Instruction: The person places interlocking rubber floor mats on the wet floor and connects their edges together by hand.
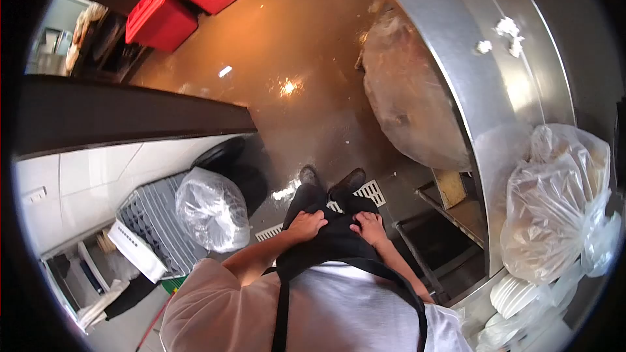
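Note:
My left hand (308,226) lies at the front of my black apron (332,241), its fingers curled in against the cloth. On the other side of the apron, my right hand (370,228) also has its fingers bent onto the fabric, with the thumb pointing inward. Both hands appear to grip the apron at about thigh height, a short gap apart; the fingertips are partly hidden. The apron's straps run over a white shirt (352,306). Below the hands are my dark shoes (345,184) on the wet floor.
To the left, a clear plastic bag (212,212) leans by grey crates (160,221). On the right is a steel counter (482,78) with a filled plastic bag (548,208) and white plates (512,296). A big bag (414,91) sits beneath it. Red bins (163,19) stand ahead.

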